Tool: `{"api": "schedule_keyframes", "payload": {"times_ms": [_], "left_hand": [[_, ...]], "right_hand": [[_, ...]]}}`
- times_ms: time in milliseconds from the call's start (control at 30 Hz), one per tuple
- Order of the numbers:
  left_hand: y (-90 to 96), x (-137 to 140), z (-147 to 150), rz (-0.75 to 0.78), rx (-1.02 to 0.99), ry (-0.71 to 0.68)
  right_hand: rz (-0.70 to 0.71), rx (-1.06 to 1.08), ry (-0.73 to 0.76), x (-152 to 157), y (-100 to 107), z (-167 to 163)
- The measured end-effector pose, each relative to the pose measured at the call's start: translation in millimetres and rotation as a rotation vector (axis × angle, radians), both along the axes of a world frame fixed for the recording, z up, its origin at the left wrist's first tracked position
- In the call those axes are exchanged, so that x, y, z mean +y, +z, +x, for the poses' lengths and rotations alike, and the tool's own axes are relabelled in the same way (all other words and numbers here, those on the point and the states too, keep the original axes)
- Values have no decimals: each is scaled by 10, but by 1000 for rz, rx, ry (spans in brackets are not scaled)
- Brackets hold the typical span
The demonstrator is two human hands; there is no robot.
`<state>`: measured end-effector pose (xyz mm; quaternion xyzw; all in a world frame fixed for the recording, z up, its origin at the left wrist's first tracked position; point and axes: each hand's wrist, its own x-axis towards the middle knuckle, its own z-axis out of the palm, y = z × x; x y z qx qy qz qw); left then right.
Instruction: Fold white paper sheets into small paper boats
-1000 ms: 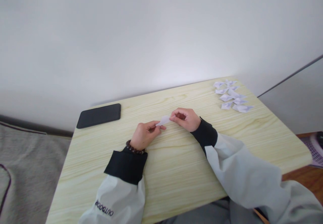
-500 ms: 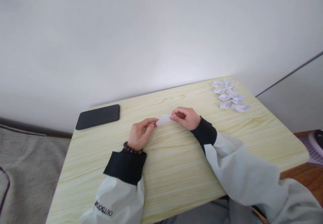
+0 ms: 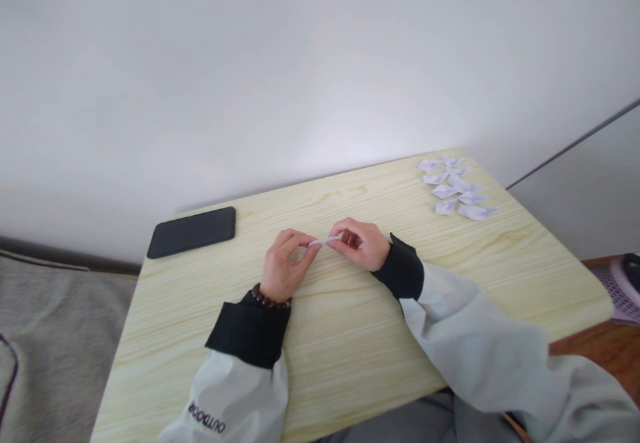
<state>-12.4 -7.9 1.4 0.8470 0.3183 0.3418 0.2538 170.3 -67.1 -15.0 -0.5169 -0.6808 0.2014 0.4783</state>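
Between my two hands is a small piece of folded white paper [image 3: 324, 240], seen nearly edge-on as a thin strip. My left hand [image 3: 286, 263] pinches its left end between thumb and fingers. The right end is pinched by my right hand [image 3: 361, 243]. Fingertips cover both ends of the paper, so its full shape is hidden. At the far right of the table lie several folded white paper pieces [image 3: 457, 190], pointed in shape and grouped in rough rows.
A black smartphone [image 3: 193, 232] rests at the table's back left. The pale wood-grain table [image 3: 360, 343] stands against a white wall [image 3: 300, 70]. A purple perforated basket [image 3: 617, 290] is on the floor at the right, and grey fabric [image 3: 65, 336] lies at the left.
The paper has turned from showing its flat face to nearly edge-on. My hands have drawn slightly closer together, the right one moving a little left and toward me.
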Motion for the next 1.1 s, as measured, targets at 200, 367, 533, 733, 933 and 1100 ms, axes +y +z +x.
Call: {"api": "schedule_keyframes", "payload": {"times_ms": [200, 367, 533, 733, 933, 1100], "left_hand": [[-17, 6, 3, 16, 23, 15], [-1, -12, 8, 24, 25, 18], [1, -30, 2, 14, 53, 24], [-30, -16, 11, 85, -16, -24], [-17, -15, 20, 133, -60, -24], [0, -44, 20, 134, 0, -28]], "right_hand": [[84, 0, 0, 8, -5, 10], [119, -47, -13, 8, -2, 15], [120, -73, -28, -7, 18, 6], [156, -56, -61, -5, 1, 2], [185, -85, -66, -5, 7, 3], [189, -102, -67, -4, 1, -1]]}}
